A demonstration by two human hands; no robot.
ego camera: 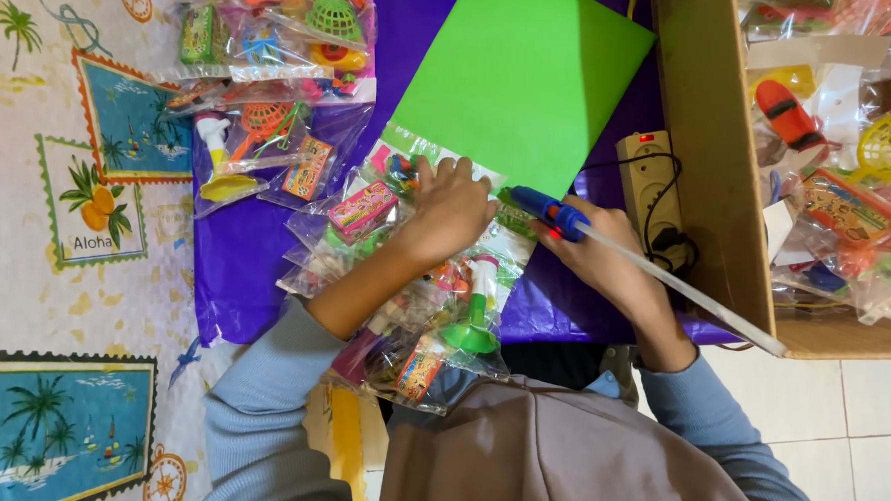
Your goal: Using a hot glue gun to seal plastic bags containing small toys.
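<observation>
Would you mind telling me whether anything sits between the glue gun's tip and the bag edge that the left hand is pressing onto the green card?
Nothing visible does. The right hand holds the blue glue gun with its tip right at the clear toy bag, beside the left hand pressing the bag's top edge against the green card.

**Home floor used as a small toy-packing station**

Setting: domestic room with pale floor tiles [859,419] and a printed tropical mat [59,163]. Work surface: purple sheet [235,261]. Stock: clear toy packets [275,33] stacked on it, more in a cardboard box [711,142]. Power: extension strip [647,174] on the floor
</observation>
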